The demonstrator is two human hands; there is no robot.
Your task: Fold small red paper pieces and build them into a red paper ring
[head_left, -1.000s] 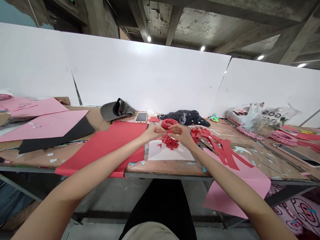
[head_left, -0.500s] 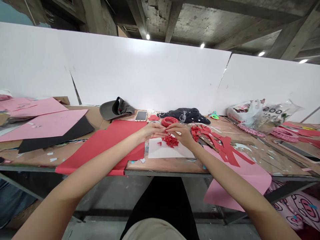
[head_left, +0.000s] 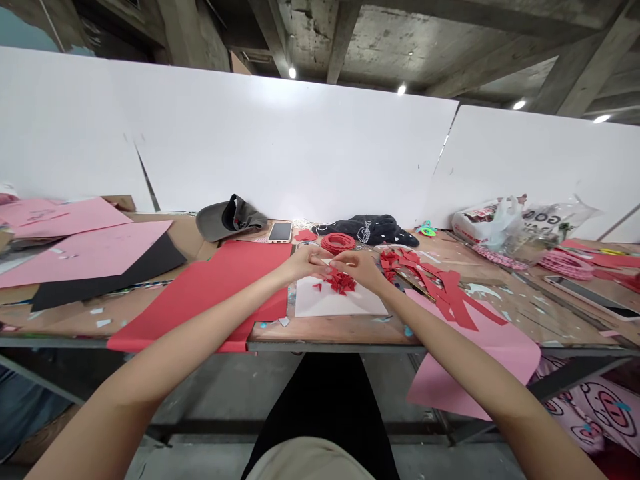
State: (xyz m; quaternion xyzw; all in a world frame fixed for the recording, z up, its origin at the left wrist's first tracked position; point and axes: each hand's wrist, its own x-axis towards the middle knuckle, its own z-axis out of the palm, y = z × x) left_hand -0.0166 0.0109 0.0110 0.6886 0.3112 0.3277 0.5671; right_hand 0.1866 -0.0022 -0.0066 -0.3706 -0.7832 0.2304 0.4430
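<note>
My left hand (head_left: pixel 309 261) and my right hand (head_left: pixel 354 265) meet over a white sheet (head_left: pixel 315 306), fingertips pinched together. Between them is a small red paper piece, mostly hidden by the fingers. Just below, a pile of small folded red paper pieces (head_left: pixel 343 283) lies on the sheet, with one loose piece to its left. Behind my hands sits a ring of red folded paper (head_left: pixel 338 243). To the right are red paper strips and scraps (head_left: pixel 453 297), with a thin brownish tool (head_left: pixel 416 285) lying among them.
A large red sheet (head_left: pixel 210 293) lies left, overhanging the table edge. Pink paper (head_left: pixel 520 348) hangs over the edge at right. Behind are a grey cap (head_left: pixel 231 219), a phone (head_left: pixel 281 232), dark cloth (head_left: pixel 370 230) and plastic bags (head_left: pixel 493 223). Another phone (head_left: pixel 595 297) lies far right.
My hands have drawn slightly closer together and lower, and the left fingers have curled in from a flatter pose. The view has shifted a little; the things on the table look unmoved.
</note>
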